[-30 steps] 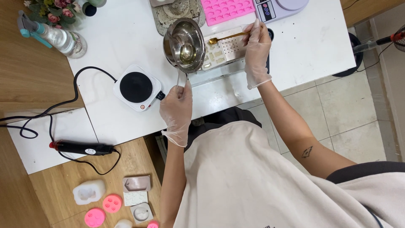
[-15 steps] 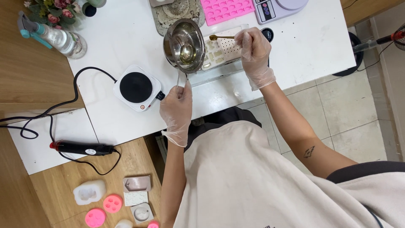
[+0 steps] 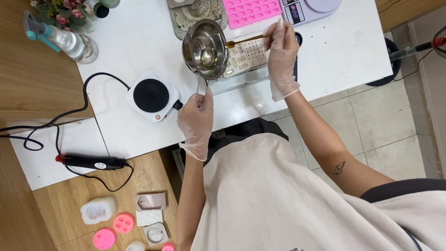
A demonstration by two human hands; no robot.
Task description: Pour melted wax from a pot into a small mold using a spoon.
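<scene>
Keep left hand (image 3: pixel 196 122) clamped on small steel pouring pot (image 3: pixel 205 48), tilted steadily; right hand (image 3: pixel 280 55) pinching gold spoon (image 3: pixel 243 42) (over white grid mould (image 3: pixel 246 56)).

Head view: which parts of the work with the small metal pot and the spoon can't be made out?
- White mould: its near-left part is hidden behind the metal pot; whether its cavities are filled is too small to tell.
- Gold spoon: its bowl end is hidden by the pot rim, its handle end by the right hand.
- Pot handle: thin, and covered by the left hand.
- Pink mould and scale: cut off by the top edge.
</scene>
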